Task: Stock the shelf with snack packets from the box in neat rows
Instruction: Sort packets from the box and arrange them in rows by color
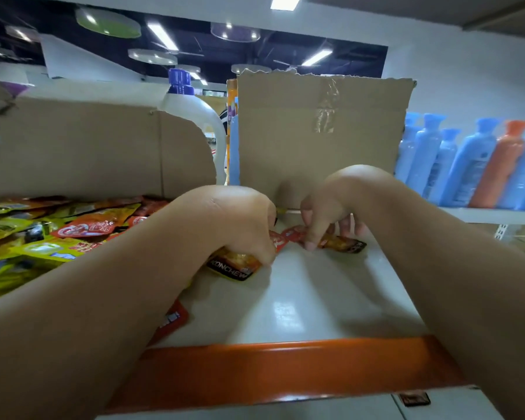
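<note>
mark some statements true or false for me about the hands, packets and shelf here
1. The left hand grips a KONCHEW packet on the shelf. True.
2. The right hand holds nothing. False: it pinches a second packet further back on the shelf.
3. The box on the left has been emptied. False: loose packets lie piled in it.
4. Blue bottles stand in a row on the right. True.
5. The white jug behind the box has a red cap. False: its cap is purple.
</note>
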### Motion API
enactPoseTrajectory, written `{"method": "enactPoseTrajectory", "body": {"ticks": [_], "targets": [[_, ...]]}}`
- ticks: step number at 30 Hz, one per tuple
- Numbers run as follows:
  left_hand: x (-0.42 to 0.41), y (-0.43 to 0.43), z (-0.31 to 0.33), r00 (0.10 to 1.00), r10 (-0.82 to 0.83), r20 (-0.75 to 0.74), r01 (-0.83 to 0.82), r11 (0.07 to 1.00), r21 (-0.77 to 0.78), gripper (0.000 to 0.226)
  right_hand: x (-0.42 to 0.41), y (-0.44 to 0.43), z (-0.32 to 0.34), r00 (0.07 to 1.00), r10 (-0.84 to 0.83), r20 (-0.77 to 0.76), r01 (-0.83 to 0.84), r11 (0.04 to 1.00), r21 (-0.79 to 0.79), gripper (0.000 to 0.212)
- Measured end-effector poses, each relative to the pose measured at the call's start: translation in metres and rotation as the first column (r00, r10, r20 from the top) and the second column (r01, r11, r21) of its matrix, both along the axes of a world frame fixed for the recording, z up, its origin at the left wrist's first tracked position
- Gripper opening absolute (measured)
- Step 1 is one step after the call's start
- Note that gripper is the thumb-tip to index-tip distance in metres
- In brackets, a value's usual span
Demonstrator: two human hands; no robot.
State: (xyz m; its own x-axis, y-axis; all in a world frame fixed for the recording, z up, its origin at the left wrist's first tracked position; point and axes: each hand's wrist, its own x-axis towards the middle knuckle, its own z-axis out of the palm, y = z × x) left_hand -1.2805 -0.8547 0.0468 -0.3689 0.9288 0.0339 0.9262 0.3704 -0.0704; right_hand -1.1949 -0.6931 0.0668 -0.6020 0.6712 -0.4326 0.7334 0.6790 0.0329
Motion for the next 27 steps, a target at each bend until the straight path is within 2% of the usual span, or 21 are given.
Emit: {"method": "enactPoseTrajectory", "body": {"ticks": [4,8,10,17,21,27], "targets": [[0.001,-0.004,0.006,0.998,-0.019,0.062,0.016,0.998,0.055,0.049,0.032,-0.001,0.009,0.995,0.040,-0.097,-0.041,0.999,-0.010,0.051],[0.011,0.000,0.013,0.994,-0.024,0.110,0.015,0.997,0.081,0.041,0.078,0.003,0.010,0.978,0.155,-0.141,-0.121,0.966,0.227,0.039],[0.024,0.007,0.018,0.993,-0.042,0.114,0.029,0.993,0.114,0.036,0.109,0.011,0.009,0.961,0.165,-0.221,-0.094,0.949,0.302,0.032],[0.112,0.060,0.024,0.962,-0.167,0.216,0.103,0.955,0.278,0.029,0.223,0.053,0.001,0.838,0.118,-0.532,0.047,0.957,0.286,0.037],[0.186,0.100,0.008,0.930,-0.254,0.264,0.128,0.901,0.416,0.033,0.301,0.082,-0.018,0.707,0.072,-0.703,0.119,0.969,0.218,0.032],[0.298,0.165,-0.002,0.902,-0.284,0.326,0.117,0.886,0.448,0.036,0.419,0.138,-0.046,0.574,0.010,-0.819,0.193,0.970,0.147,0.034]]}}
